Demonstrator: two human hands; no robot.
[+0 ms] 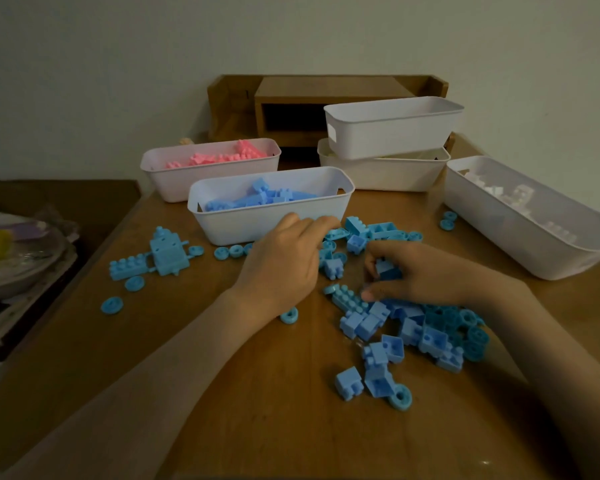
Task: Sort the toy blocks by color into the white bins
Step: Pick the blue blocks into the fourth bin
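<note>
We count five white bins on the bench (194, 393): one pink-block bin (174, 183), one blue-block bin (257, 230), one empty bin (388, 140) stacked on one lower bin (378, 176), and one white-block bin (520, 240); two hands, the left hand (284, 263) and the right hand (423, 277); one pinched block (388, 270) in the right hand; one built blue figure (168, 252); at least ten loose blue wheels (112, 305); loose blue blocks (349, 382) well over a dozen, heaped too tightly for an exact count; one wooden shelf unit (291, 95); one glass dish (21, 268).
</note>
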